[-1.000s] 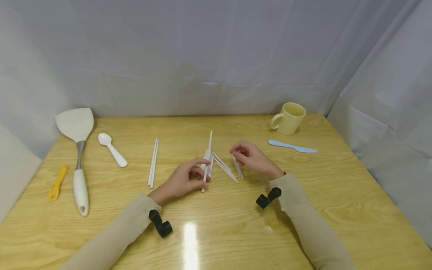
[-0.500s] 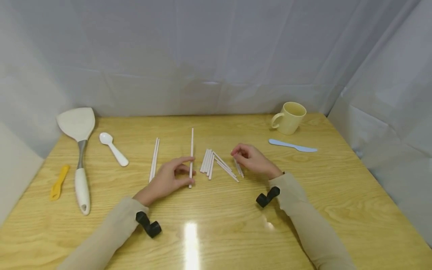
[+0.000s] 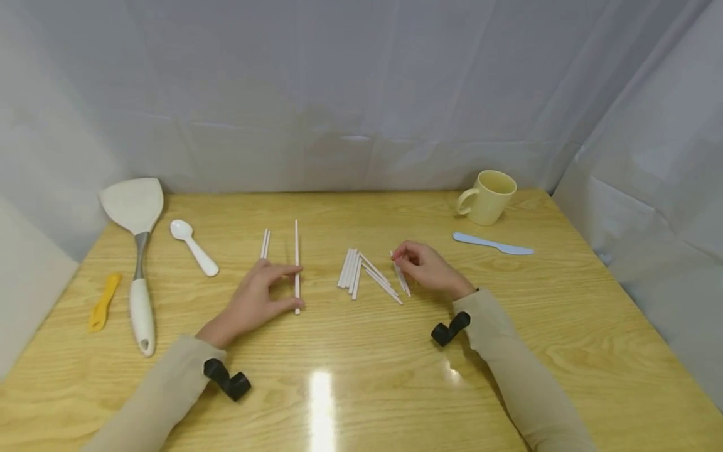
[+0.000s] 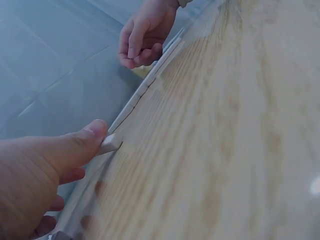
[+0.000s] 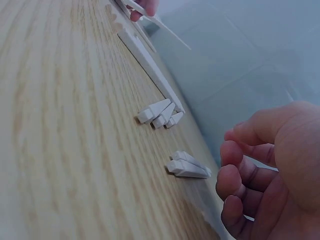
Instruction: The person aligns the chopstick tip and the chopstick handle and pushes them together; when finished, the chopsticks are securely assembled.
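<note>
My left hand (image 3: 251, 298) pinches a white chopstick (image 3: 296, 246) between thumb and fingers, lengthwise at the left-centre of the table. Just left of it, the left hand partly covers a pair of chopsticks (image 3: 265, 243). A fan of several white chopsticks (image 3: 349, 270) lies mid-table, with a few more slanting ones (image 3: 382, 284) at its right side. By my right hand (image 3: 426, 267) lie two chopsticks (image 5: 187, 165). In the right wrist view the right hand's loosely curled fingers (image 5: 229, 182) hold nothing and stay apart from those two.
At the left lie a large spatula (image 3: 141, 307), a white spoon (image 3: 194, 248) and a small yellow utensil (image 3: 104, 302). A yellow mug (image 3: 491, 201) stands at the back right, with a light blue knife (image 3: 492, 243) in front. A pale curtain (image 3: 350, 94) hangs behind the table.
My left hand has carried its chopstick leftward, away from the fan, to a spot beside the pair at the left. The right hand has stayed almost in place.
</note>
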Demonstrator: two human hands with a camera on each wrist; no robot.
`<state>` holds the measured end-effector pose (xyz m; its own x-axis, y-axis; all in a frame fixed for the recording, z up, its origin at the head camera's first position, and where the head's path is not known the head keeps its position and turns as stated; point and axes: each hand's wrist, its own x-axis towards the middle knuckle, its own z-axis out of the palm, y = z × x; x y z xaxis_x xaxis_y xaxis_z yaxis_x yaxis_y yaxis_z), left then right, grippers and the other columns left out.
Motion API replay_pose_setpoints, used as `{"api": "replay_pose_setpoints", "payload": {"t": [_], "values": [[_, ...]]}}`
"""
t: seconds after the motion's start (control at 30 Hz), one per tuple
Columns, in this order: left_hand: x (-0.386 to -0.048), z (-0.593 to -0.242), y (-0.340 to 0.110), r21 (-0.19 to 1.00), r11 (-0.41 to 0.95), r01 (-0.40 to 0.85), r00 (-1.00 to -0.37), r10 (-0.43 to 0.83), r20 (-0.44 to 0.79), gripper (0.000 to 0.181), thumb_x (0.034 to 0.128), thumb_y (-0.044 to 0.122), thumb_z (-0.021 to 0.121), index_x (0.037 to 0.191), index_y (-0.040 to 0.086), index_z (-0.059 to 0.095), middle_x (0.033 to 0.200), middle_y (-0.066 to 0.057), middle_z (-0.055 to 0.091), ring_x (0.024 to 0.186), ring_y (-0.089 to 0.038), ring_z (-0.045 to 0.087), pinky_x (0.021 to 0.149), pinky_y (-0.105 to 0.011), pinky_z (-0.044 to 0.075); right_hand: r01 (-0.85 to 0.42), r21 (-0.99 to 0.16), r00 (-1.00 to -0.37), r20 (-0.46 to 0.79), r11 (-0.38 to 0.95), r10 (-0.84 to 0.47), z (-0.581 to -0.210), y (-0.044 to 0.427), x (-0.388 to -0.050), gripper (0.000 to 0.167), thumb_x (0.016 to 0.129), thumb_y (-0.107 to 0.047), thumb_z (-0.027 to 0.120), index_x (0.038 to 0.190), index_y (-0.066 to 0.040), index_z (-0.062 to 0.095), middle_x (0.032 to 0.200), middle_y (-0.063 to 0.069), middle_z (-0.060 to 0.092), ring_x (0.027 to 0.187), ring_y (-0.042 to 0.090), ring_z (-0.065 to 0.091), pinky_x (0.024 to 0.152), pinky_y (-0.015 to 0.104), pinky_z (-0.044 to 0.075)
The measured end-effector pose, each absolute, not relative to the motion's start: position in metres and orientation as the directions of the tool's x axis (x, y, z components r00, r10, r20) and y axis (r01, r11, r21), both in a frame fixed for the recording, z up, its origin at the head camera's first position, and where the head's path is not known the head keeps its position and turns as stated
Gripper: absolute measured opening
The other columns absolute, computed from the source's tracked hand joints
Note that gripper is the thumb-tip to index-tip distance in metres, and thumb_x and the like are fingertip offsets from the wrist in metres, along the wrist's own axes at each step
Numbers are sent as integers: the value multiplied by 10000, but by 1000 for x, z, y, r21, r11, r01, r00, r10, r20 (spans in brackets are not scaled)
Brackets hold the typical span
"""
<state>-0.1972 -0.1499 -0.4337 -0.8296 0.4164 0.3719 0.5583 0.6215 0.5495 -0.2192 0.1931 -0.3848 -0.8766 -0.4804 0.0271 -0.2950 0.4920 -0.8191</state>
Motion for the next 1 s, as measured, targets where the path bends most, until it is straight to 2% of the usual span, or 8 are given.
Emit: {"api": "replay_pose_setpoints", "payload": {"t": [0.13,0.4,0.83,1.0], "values": [[-199,-432,-154,489,664,566,-823,424,378,588,672,291,871,1178,67,673,1095,-94,700,846,-183,471,716,-322,372,-302,-813,-879,36,498,-475,-405,199,-230,190,983,-4,465,1068,126,575,839,274,586,628,149,476,580,217,403],[-195,-420,-156,424,744,516,-856,451,252,483,743,329,817,1128,62,702,1156,-133,540,919,-261,382,728,-365,232,-317,-787,-894,61,529,-445,-421,207,-238,165,985,-89,516,1048,24,617,832,144,606,674,135,486,635,233,415],[-199,-410,-170,398,783,478,-877,445,180,477,744,340,816,1137,92,708,1124,-187,516,979,-339,379,743,-441,254,-374,-687,-895,90,623,-438,-425,210,-242,107,921,-130,626,969,-35,633,774,38,610,675,109,525,642,248,438],[-198,-409,-171,421,759,496,-864,480,153,463,804,333,770,1192,100,673,1157,-182,491,999,-329,364,738,-413,244,-378,-676,-893,88,632,-441,-427,209,-242,94,903,-131,646,941,-46,628,761,28,591,664,109,514,640,247,430]]}}
